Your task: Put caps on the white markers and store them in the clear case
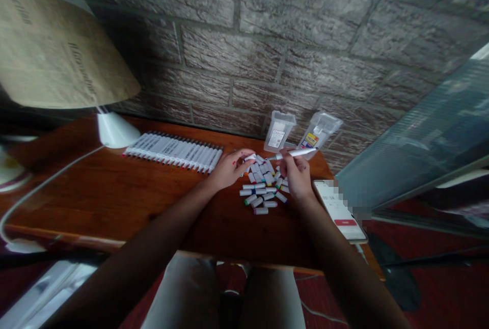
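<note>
My left hand [228, 170] is closed, pinching a small white marker cap [250, 157] between thumb and fingers. In my right hand [298, 177] is a white marker [302, 152], held nearly level, with one end pointing left toward the cap; the two are apart. Below and between my hands lies a loose heap of marker caps [259, 200] with coloured ends. To the left of my left hand, several white markers [175, 153] lie side by side in a long row, some with coloured lower ends.
Two clear plastic cases [280, 128] stand against the brick wall [206, 44]. A phone [340, 209] lies at the right edge of the wooden table [133, 196]. At the left back stands a lamp [114, 130], its cable [49, 171] running over the table.
</note>
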The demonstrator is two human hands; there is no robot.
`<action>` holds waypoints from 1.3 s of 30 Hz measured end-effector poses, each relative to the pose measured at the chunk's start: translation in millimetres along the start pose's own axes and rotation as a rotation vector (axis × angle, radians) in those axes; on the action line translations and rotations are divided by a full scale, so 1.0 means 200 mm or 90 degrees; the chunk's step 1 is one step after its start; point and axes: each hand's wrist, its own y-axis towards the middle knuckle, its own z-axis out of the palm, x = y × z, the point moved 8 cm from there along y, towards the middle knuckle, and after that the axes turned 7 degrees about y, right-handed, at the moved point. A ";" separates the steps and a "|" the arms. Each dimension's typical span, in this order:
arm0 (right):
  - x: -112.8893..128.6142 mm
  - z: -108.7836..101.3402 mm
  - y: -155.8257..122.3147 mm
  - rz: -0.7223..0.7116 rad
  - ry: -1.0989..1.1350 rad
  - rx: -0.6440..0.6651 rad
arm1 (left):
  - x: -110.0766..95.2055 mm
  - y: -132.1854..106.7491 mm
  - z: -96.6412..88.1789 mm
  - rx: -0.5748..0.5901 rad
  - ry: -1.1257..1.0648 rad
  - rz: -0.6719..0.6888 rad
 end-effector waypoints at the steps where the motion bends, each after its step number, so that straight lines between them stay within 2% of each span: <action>1: 0.00 0.01 0.00 0.004 0.009 0.003 | 0.00 0.00 0.00 -0.001 -0.005 0.003; 6: 0.03 0.04 -0.02 -0.007 0.003 0.033 | -0.02 0.00 0.00 0.002 -0.010 0.032; 12: 0.03 0.07 -0.04 0.003 -0.007 0.075 | -0.02 0.01 -0.01 -0.014 -0.026 0.023; 15: 0.02 0.09 -0.05 0.009 -0.023 0.100 | -0.04 0.01 -0.02 -0.022 -0.029 0.052; 21: -0.02 0.17 -0.08 0.063 -0.007 0.221 | -0.09 0.00 -0.03 -0.033 -0.037 0.094; 23: -0.02 0.19 -0.09 0.069 -0.007 0.250 | -0.08 0.00 -0.03 -0.028 -0.038 0.086; 33: 0.00 0.22 -0.11 0.062 0.027 0.282 | -0.05 -0.02 0.02 0.015 -0.103 0.060; 39: -0.02 0.21 -0.11 0.093 0.064 0.281 | -0.02 -0.01 0.03 0.023 -0.157 -0.020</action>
